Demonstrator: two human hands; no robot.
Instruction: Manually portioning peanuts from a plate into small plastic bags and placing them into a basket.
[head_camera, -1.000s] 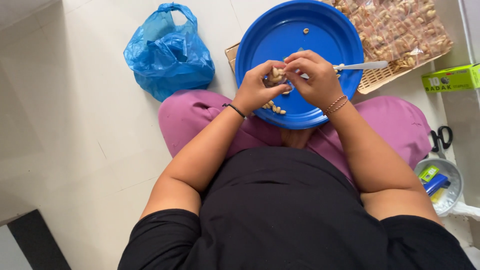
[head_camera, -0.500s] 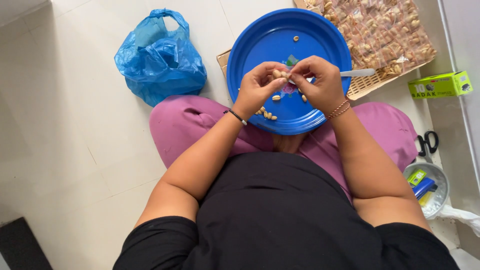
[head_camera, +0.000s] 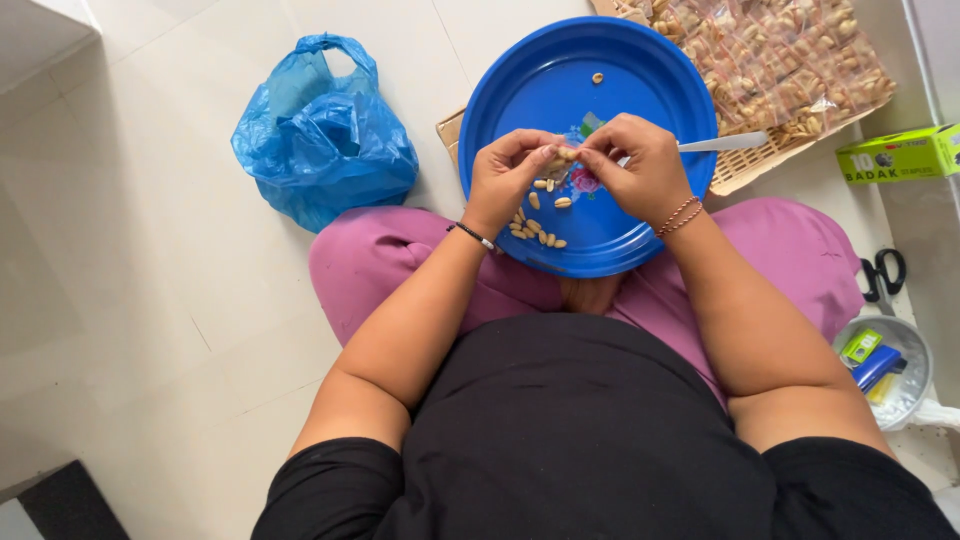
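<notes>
Both hands meet above the middle of the frame's upper half: the left hand (head_camera: 512, 172) and the right hand (head_camera: 640, 170) are curled nearly closed, their fingertips (head_camera: 556, 152) pinched together on 1 small pale peanut (head_camera: 567, 154) held between them. The right hand also grips the handle of a thin metal knife (head_camera: 722, 143), whose blade juts out to the right.

From there, largest to smallest. The white tiled floor (head_camera: 140, 300) fills the left of the frame. The person's crossed legs in pink trousers (head_camera: 790, 270) span the centre. A round blue plastic plate (head_camera: 560, 80) rests on the lap just under the hands, at the upper centre. A flat woven tray heaped with clear packets of peanuts (head_camera: 790, 60) lies in the upper right, touching the plate's edge. A crumpled blue plastic bag (head_camera: 320, 140) sits on the floor at the upper left, near the plate but apart from it. A small white bowl holding coloured oddments (head_camera: 885, 370) stands at the right edge, with black-handled scissors (head_camera: 882, 272) just above it and a green cardboard box (head_camera: 900, 155) higher still. A scatter of shelled peanuts (head_camera: 535, 228) lies on the plate's lower left part, below the left hand, and 1 lone nut (head_camera: 597, 77) lies near the plate's top.
</notes>
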